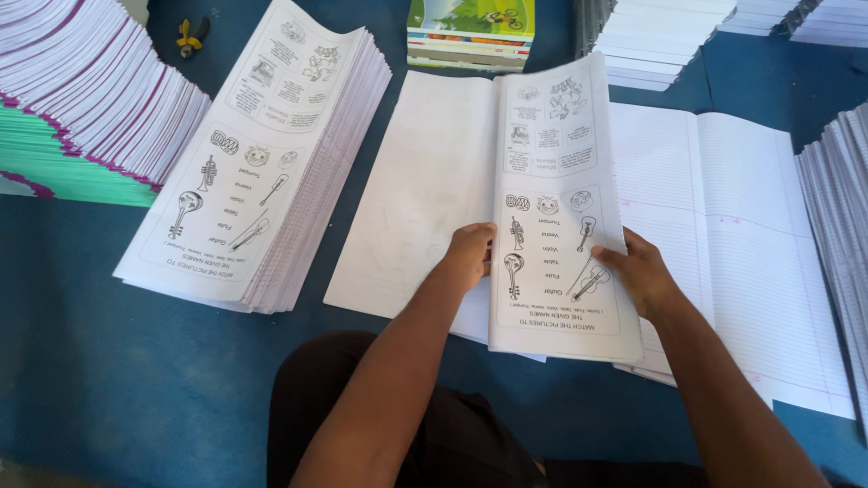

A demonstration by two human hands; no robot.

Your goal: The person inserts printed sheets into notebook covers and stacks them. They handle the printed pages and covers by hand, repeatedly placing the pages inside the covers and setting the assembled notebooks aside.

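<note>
Fingers of the left hand [470, 253] and right hand [637, 271] pinch opposite edges of a printed picture sheet [556, 208], centre bench [136, 380]; a matching stack [262, 154] lies at ten o'clock, ruled pages [741, 235] at three.

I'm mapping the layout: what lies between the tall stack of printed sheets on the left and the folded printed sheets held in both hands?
In the head view, a blank white sheet lies flat on the blue table between the stack of printed sheets and the held printed sheets.

Thin white matt paper sheet printed with black line drawings [556, 208]; left of it, tall stack of identical printed paper sheets [262, 154] (edges slightly rough); beneath, blue matt cloth-like table covering [108, 361].
</note>
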